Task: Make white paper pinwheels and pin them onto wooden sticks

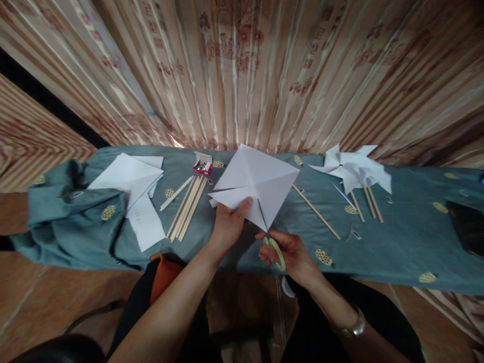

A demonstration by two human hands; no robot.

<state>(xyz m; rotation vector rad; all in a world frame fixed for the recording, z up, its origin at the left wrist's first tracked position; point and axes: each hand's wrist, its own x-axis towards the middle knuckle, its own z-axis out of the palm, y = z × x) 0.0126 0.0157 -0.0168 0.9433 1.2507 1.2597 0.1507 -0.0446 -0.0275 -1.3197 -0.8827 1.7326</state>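
My left hand [228, 224] grips the near edge of a white square paper sheet [257, 184] with diagonal creases, holding it tilted above the table. My right hand [291, 252] is closed round the pale green handles of scissors [273, 247]. Their blades reach up into the sheet's near corner, along a crease. A slit shows on the sheet's left side as well.
A blue-grey cloth [393, 237] covers the table. On it lie several wooden sticks [187, 206], a single stick [315, 212], a small red box of pins [202, 165], white paper sheets [130, 179] at left and finished white pinwheels [353, 169] at right. A curtain [242, 70] hangs behind.
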